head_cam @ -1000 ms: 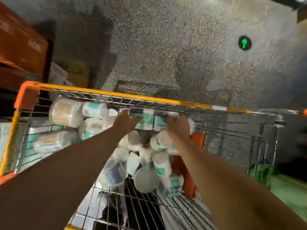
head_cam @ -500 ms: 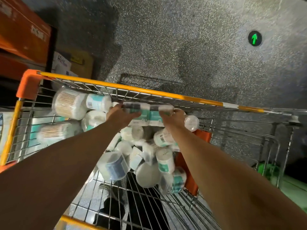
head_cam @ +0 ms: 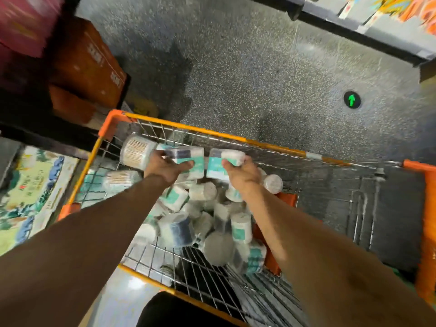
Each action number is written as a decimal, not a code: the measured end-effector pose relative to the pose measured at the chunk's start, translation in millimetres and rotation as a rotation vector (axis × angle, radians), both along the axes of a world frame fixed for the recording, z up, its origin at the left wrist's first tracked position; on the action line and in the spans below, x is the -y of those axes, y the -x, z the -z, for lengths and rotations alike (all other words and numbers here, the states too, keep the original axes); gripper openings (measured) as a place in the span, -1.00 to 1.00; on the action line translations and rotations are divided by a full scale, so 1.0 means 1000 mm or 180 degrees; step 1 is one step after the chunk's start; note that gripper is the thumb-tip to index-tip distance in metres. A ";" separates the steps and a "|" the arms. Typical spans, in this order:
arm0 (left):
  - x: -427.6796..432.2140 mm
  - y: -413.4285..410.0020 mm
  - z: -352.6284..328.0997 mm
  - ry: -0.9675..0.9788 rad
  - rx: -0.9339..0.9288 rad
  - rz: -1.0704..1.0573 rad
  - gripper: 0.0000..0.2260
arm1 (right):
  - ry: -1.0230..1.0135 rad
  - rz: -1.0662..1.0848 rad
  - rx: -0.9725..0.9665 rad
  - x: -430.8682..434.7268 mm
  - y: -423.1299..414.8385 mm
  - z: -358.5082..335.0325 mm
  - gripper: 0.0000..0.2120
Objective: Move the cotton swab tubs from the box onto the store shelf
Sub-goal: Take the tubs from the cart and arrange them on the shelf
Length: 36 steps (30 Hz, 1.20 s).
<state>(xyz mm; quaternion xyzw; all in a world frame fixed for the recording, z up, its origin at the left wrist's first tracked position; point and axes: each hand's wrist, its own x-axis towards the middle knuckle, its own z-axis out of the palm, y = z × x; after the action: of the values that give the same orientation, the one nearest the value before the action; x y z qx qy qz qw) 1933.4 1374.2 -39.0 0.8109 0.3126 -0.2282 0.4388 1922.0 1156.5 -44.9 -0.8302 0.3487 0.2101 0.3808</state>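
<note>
A wire cart (head_cam: 212,133) with an orange rim holds several white cotton swab tubs with teal labels, heaped in its middle (head_cam: 207,223). My left hand (head_cam: 165,167) grips a teal-labelled tub (head_cam: 188,159) above the heap near the cart's far rim. Beside it, my right hand (head_cam: 240,172) grips another tub (head_cam: 221,161). The two held tubs almost touch. A larger tub of wooden-stick swabs (head_cam: 136,151) lies on its side at the cart's far left corner.
Orange-brown cartons (head_cam: 87,64) are stacked to the left on a dark shelf. Printed flat packs (head_cam: 30,192) lie lower left. Speckled grey floor with a green arrow marker (head_cam: 351,99) stretches ahead. A shelf base (head_cam: 354,27) runs along the top right.
Both hands have lifted their tubs higher out of the heap, level with the far rim. The view has swung, showing more floor and the shelf at top right.
</note>
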 end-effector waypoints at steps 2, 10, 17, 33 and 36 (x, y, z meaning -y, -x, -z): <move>-0.019 0.009 -0.028 0.0008 0.0196 -0.0049 -0.23 | 0.0030 -0.0128 0.0121 -0.017 0.006 -0.030 -0.32; -0.113 0.063 -0.139 0.0088 0.0897 -0.0341 -0.26 | -0.0225 -0.0241 0.0897 -0.104 0.036 -0.136 -0.37; -0.196 0.143 -0.274 0.0441 0.1789 -0.0656 -0.67 | -0.0372 -0.0831 0.1470 -0.202 0.068 -0.257 -0.44; -0.392 0.220 -0.387 -0.0604 0.2725 -0.2225 -0.41 | -0.0827 -0.2229 0.2397 -0.453 0.069 -0.394 -0.36; -0.429 0.220 -0.385 -0.0698 0.2652 -0.2395 -0.39 | -0.0944 -0.2474 0.2440 -0.493 0.057 -0.404 -0.42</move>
<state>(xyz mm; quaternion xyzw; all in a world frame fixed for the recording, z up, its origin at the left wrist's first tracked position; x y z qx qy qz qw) 1713.2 1803.6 346.3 0.7061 0.4023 0.3165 0.4893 1865.2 1649.9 358.6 -0.8521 -0.1791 0.0652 0.4875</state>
